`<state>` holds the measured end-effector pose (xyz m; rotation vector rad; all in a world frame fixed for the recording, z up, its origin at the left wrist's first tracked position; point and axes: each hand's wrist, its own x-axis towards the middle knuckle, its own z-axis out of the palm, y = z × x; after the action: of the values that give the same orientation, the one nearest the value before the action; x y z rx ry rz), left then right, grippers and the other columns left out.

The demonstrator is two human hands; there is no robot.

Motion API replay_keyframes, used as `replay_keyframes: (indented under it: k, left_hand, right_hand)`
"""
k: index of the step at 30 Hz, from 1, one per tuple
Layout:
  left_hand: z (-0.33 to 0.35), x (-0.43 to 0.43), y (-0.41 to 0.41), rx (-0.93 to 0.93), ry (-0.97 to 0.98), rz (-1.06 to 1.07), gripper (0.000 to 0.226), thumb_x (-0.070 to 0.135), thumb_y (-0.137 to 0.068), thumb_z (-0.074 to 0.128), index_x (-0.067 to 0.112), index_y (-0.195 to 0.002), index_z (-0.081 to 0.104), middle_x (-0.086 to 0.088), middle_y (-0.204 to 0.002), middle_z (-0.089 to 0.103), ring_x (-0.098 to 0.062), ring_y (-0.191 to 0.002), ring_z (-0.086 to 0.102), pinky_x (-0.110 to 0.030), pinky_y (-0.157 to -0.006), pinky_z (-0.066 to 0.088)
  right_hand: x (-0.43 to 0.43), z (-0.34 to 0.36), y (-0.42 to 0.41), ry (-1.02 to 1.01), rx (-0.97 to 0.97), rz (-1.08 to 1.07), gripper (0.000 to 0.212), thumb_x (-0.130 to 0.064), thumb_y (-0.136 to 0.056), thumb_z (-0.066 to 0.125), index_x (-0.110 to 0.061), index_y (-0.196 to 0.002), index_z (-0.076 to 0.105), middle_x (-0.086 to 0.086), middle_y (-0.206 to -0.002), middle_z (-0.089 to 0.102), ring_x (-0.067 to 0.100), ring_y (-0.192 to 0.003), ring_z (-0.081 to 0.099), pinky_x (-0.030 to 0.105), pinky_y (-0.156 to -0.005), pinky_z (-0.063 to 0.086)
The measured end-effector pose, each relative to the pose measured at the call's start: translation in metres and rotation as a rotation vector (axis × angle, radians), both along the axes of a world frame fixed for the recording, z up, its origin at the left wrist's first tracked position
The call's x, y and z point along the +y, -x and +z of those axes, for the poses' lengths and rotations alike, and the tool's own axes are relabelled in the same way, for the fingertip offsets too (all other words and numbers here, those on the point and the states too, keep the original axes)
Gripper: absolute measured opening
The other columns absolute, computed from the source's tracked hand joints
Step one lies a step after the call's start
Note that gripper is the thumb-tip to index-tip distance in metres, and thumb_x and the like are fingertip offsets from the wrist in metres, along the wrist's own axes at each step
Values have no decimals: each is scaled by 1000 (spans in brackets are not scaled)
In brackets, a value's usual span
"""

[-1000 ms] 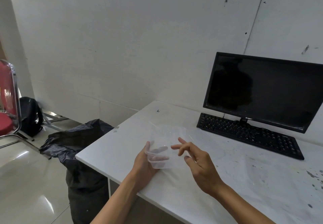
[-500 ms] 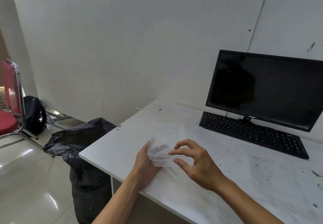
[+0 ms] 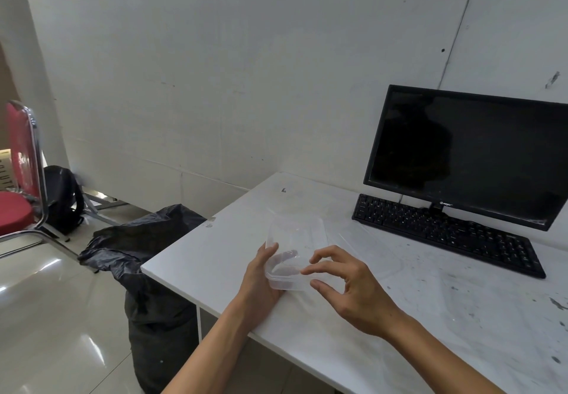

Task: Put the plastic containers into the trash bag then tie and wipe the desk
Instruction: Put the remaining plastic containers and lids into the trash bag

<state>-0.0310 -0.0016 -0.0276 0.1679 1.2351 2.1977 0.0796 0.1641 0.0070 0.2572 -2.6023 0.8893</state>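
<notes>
Center of frame: 1 clear plastic container (image 3: pixel 296 240) sits upright on the white desk (image 3: pixel 430 316), near its left edge. Left hand (image 3: pixel 261 283) grips the container's near-left corner, thumb over the rim. Right hand (image 3: pixel 353 289) is half-curled at the near-right corner; index tip meets the rim, thumb just beside the wall. We cannot tell whether it pinches. Black trash bag (image 3: pixel 138 240) stands on the floor, lower left, against the desk. Monitor (image 3: pixel 461 153) and keyboard (image 3: pixel 445 233) at right.
</notes>
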Motion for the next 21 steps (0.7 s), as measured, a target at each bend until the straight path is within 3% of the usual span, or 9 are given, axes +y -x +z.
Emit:
replay_keyframes:
  k: [3, 6, 9, 11, 13, 16, 21]
  left_hand:
    - [0, 2, 0, 46, -72, 20, 37, 21, -92, 54, 27, -129, 56, -19, -129, 66, -41, -106, 63, -50, -92, 50]
    - [3, 2, -5, 126, -112, -4, 51, 16, -83, 62, 28, -132, 57, -14, -129, 67, -36, -105, 69, -49, -92, 53]
    - [2, -1, -3, 156, -139, 0, 54, 10, -85, 66, 32, -134, 54, -11, -131, 67, -36, -116, 66, -47, -95, 55]
    - [2, -4, -3, 178, -154, -6, 61, 8, -86, 68, 29, -141, 49, -11, -135, 65, -36, -121, 63, -43, -95, 55]
    - [0, -5, -3, 192, -159, -48, 71, 6, -83, 70, 29, -145, 44, -11, -138, 62, -36, -123, 62, -40, -94, 57]
    - [1, -6, -4, 206, -139, -83, 81, 0, -79, 73, 31, -147, 41, -12, -137, 62, -36, -121, 63, -35, -86, 60]
    - [0, -7, -4, 185, -170, -63, 77, -1, -76, 74, 33, -140, 46, -13, -132, 66, -38, -117, 65, -38, -89, 60]
  right_hand:
    - [0, -2, 3, 94, -12, -56, 18, -28, -91, 71, -36, -107, 73, -19, -120, 53, -2, -121, 52, 9, -97, 41]
    - [-3, 0, 12, 231, 29, -228, 43, -27, -88, 74, -35, -128, 60, -12, -132, 41, 3, -123, 48, 19, -106, 39]
    - [-3, 10, 21, 381, -220, -392, 67, -38, -89, 71, -33, -148, 38, -9, -137, 38, 15, -117, 56, 32, -97, 50]
    - [-2, 13, 25, 615, -406, -328, 55, -38, -95, 65, -22, -144, 45, 2, -131, 56, 23, -100, 72, 38, -87, 59]
    - [-3, 17, 25, 808, -446, -262, 31, -27, -100, 60, -11, -126, 61, 14, -115, 67, 24, -84, 76, 37, -79, 62]
    - [-5, 16, 23, 923, -431, -241, 19, -18, -101, 59, -8, -115, 65, 18, -106, 68, 24, -75, 72, 35, -72, 61]
    - [-11, 21, 25, 925, -439, -270, 20, -20, -100, 60, -11, -117, 65, 19, -109, 68, 24, -76, 71, 32, -69, 59]
